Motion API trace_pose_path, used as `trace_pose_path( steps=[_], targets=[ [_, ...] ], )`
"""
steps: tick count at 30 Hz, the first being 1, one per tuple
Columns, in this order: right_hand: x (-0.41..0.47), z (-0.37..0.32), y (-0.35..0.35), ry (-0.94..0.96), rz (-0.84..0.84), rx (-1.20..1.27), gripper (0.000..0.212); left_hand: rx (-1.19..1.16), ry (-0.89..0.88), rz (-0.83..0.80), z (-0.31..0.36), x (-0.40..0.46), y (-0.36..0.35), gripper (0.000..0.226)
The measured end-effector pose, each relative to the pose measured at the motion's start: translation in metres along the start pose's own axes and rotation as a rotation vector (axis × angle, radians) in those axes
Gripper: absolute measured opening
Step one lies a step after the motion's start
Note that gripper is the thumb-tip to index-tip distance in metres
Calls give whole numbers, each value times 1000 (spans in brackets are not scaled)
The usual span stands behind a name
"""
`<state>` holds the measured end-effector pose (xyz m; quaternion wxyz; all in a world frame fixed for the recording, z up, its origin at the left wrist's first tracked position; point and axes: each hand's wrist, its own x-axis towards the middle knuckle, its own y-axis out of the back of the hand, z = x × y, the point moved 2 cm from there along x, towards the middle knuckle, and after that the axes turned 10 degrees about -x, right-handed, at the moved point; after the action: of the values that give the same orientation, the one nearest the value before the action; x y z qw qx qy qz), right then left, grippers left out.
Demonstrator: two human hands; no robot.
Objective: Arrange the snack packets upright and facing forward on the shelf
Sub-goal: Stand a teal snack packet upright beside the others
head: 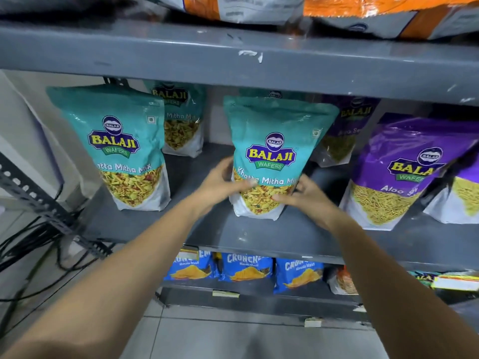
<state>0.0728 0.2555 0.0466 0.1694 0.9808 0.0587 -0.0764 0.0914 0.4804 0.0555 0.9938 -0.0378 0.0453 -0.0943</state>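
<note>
Both our forearms reach over grey floor tiles (233, 338), past black cables (31, 244) at the left, to the grey metal shelf (259, 237), where our left hand (223, 182) and right hand (308, 195) clasp the upright, forward-facing teal Khatta Mitha packet (272, 141), purple packets (404, 172) standing rightward
</note>
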Motion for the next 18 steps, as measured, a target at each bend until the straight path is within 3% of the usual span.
trace_pose_path(
  steps=[2,12,15,18],
  targets=[
    [-1,11,-12,-12,3,-15,65,37,40,-50,-20,-2,-3,71],
    [-2,9,-34,63,5,-7,60,40,-17,16,-25,-14,13,63],
    [-5,14,-28,89,-1,-43,73,70,-105,172,-26,-25,7,74],
    [-24,28,-9,87,122,-37,85,253,-247,396,-34,-47,3,61]
  ],
)
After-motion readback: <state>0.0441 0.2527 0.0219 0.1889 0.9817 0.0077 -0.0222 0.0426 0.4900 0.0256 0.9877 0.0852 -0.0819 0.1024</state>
